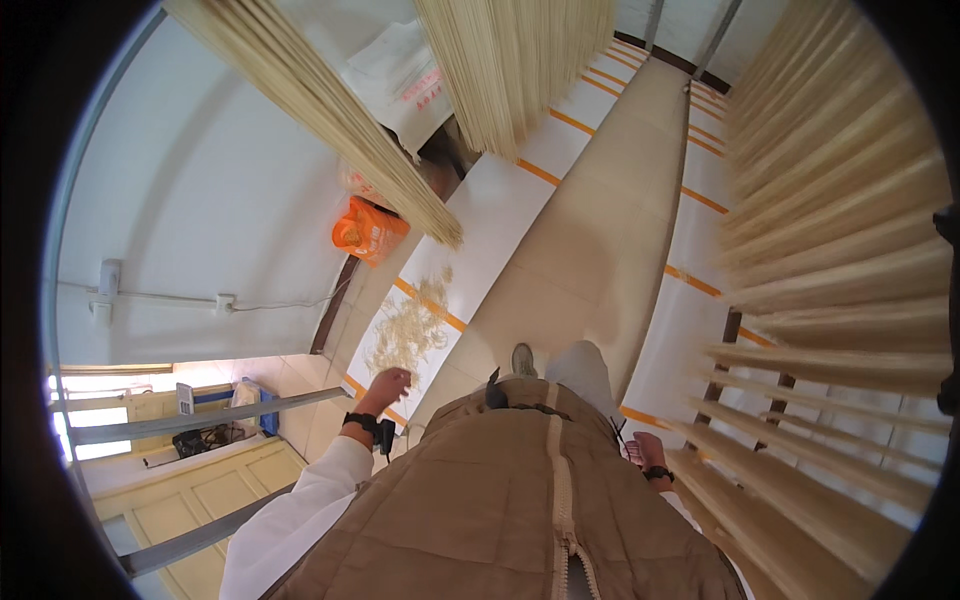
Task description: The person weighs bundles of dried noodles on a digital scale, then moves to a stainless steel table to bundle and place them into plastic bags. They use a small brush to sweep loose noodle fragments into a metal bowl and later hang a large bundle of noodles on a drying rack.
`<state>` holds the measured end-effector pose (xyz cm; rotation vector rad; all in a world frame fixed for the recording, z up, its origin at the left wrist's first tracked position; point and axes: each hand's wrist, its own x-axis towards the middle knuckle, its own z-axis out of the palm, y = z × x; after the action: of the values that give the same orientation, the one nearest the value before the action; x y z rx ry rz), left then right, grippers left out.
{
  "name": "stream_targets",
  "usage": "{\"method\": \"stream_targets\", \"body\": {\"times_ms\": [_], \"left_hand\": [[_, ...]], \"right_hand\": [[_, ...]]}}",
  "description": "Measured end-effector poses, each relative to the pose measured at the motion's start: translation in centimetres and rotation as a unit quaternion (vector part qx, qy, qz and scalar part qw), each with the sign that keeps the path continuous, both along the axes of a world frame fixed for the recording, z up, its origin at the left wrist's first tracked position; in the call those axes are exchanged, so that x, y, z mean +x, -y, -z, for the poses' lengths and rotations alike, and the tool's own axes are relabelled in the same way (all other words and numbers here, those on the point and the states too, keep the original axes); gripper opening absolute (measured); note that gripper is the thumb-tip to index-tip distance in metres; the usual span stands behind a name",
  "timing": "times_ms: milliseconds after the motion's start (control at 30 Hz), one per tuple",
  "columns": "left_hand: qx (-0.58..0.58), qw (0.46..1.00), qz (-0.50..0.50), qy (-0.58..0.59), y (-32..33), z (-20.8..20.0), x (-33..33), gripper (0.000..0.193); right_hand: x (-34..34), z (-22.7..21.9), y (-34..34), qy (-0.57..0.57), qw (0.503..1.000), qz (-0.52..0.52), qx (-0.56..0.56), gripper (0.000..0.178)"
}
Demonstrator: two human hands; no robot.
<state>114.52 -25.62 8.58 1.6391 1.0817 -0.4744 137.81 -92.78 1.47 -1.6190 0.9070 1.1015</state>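
My left hand point(391, 386) is low on the left with its fingers curled in, and nothing shows in it. It is nearest to a scatter of broken noodle strands point(410, 330) lying on a white floor sheet point(490, 255). Beyond it, a long bundle of pale hanging noodles point(330, 115) slants down toward that sheet. My right hand point(650, 449) hangs beside my body at the right, close to rows of hanging noodles point(840, 190). Its fingers are small and partly hidden, so their grip is unclear. Both wrists carry dark bands.
A tiled aisle point(590, 230) runs ahead between two white sheets marked with orange strips. More noodles point(515, 75) hang at the far left. An orange bag point(368, 232) sits by the left wall. Metal rails point(210, 418) cross the lower left near a yellowish cabinet point(215, 490).
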Motion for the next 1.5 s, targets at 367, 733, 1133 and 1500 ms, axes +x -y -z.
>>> {"method": "stream_targets", "body": {"times_ms": [367, 733, 1133, 1500], "left_hand": [[0.131, 0.970, -0.203, 0.002, 7.5, -7.5, 12.4, 0.045], [0.240, 0.898, -0.365, 0.050, 14.5, -14.5, 20.9, 0.044], [0.441, 0.776, -0.402, 0.204, 5.8, -26.8, 31.8, 0.054], [0.597, 0.570, -0.500, 0.261, -3.8, -37.3, 45.6, 0.111]], "right_hand": [[41.8, 6.0, -10.6, -0.036, 0.970, -0.237, 0.048, 0.019], [62.6, -3.1, -46.6, 0.252, 0.781, -0.527, 0.220, 0.024], [48.2, -27.3, -78.6, 0.390, 0.570, -0.518, 0.505, 0.039], [39.5, -45.6, -102.7, 0.259, 0.493, -0.456, 0.694, 0.078]]}}
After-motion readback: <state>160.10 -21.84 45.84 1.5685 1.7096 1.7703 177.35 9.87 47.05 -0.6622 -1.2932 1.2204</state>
